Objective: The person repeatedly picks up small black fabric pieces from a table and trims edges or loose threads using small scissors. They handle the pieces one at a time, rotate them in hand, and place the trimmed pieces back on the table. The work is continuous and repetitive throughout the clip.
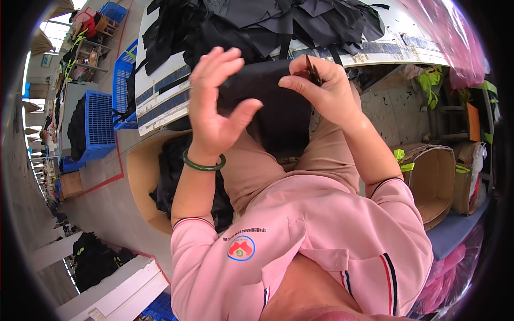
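Note:
My left hand [214, 101] is raised with its fingers apart and holds nothing. A black fabric piece [270, 88] hangs below the table's near edge between my hands, over my lap. My right hand [326, 88] is closed around small dark thread snips [314, 72], whose pointed end sticks up between the fingers. Thumb and index finger of that hand come close together beside the fabric; whether they touch it I cannot tell. In front of both hands, a heap of black fabric pieces [257, 27] covers much of the white table [375, 52].
A cardboard box [143, 182] with black pieces stands at my left, below the table. Blue plastic crates [100, 125] are farther left. To the right are an open cardboard box [431, 179] and pink plastic sheeting [460, 48] at the table's end.

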Tool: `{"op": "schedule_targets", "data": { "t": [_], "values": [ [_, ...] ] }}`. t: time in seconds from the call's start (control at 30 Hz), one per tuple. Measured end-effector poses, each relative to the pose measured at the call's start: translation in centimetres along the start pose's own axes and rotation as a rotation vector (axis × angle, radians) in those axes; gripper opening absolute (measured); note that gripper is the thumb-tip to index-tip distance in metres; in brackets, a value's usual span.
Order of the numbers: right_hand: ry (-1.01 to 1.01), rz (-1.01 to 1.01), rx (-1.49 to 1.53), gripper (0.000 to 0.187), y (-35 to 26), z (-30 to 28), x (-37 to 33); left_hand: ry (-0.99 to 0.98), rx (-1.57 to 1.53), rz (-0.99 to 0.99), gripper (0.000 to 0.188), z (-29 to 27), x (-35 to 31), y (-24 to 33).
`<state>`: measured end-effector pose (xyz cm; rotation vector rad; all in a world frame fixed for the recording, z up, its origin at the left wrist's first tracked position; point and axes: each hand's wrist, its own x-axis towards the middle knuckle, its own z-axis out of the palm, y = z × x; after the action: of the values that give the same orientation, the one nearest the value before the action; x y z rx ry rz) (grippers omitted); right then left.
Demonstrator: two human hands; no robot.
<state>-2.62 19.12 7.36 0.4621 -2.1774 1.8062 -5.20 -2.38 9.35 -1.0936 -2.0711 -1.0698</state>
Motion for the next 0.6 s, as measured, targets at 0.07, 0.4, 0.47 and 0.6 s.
{"op": "schedule_targets", "data": {
  "t": [0.07,0.4,0.47,0.6],
  "values": [
    [-0.002,0.003,0.026,0.013,-0.2,0.7,-0.5,-0.195,-0.112,-0.141,0.048,0.8,-0.1,1.1],
    [0.022,0.137,0.050,0.015,0.4,0.8,-2.6,-0.386,-0.537,-0.773,0.025,0.8,-1.0,1.4],
    [0.004,0.187,0.037,0.015,-0.1,0.2,-2.4,-0.401,-0.546,-0.812,0.023,0.5,-1.2,1.3],
    [-0.009,-0.132,-0.153,0.025,-1.7,0.3,-1.4,-0.454,-0.522,-0.792,0.022,0.6,-1.1,1.3]
  ]
}}
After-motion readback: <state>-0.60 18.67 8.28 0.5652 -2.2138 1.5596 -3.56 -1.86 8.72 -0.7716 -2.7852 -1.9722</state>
